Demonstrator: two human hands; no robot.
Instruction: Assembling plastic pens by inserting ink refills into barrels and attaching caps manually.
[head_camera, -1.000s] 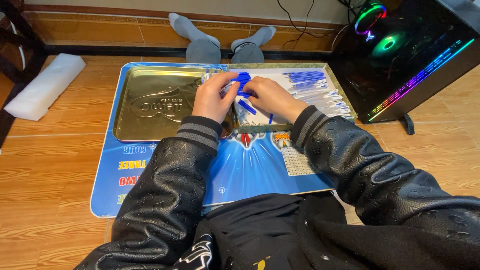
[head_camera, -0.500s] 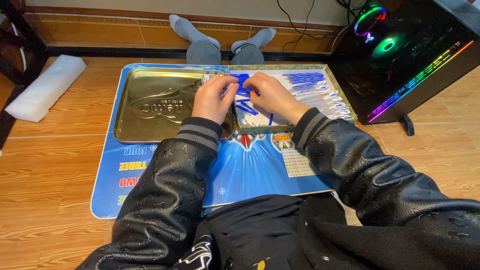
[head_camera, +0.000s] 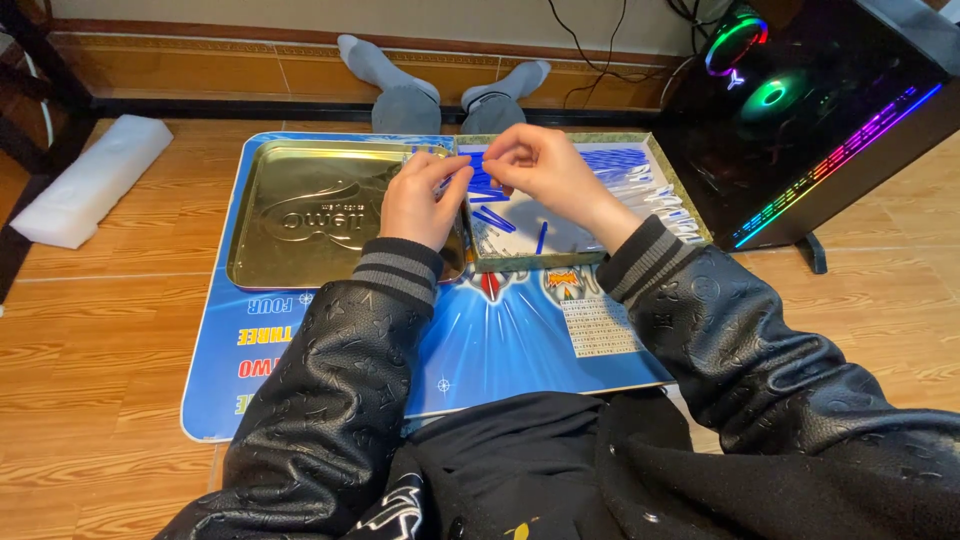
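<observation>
Both hands meet over the open tin box (head_camera: 690, 215). The left hand (head_camera: 425, 200) and right hand (head_camera: 540, 165) each pinch blue sticks (head_camera: 478, 172) (more lie loose inside), beside the gold lid (head_camera: 300, 215) on the blue mat (head_camera: 500, 340).

The wooden floor (head_camera: 110, 330) carried everything. A blue printed mat (head_camera: 520, 340) lay flat on it, and on the mat sat two things side by side — a gold metal lid (head_camera: 320, 215) and an open tin tray (head_camera: 590, 250). A white foam block (head_camera: 95, 180) lay off to one side, and a lit computer case (head_camera: 820, 120) stood on the other.
</observation>
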